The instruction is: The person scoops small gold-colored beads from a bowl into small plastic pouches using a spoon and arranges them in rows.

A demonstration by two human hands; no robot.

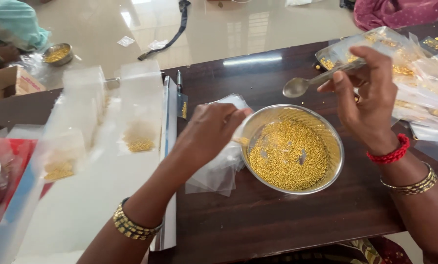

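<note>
Head view: left hand [207, 132] pinches small clear pouch [238, 139] against left rim of steel bowl [334, 161]. Bowl, full of tiny gold beads [287, 154], sits mid-table [258, 220], nearer front edge. Right hand [368, 95] grips metal spoon [309, 83] above bowl's far rim. Filled pouches [424, 83] piled at right edge.

Steel bowl [332, 146]: polished metal, mirror-bright rim, filled with tiny glossy gold beads [288, 155]. Spoon [317, 80]: shiny metal. Small bags [219, 171]: thin clear plastic, slick, crinkled. Table [277, 215]: dark wood grain, semi-gloss. Floor [219, 34]: glossy cream tile, reflective. Bangles [131, 226]: gold-tone metal. Wrist thread [391, 152]: red, matt cord.
</note>
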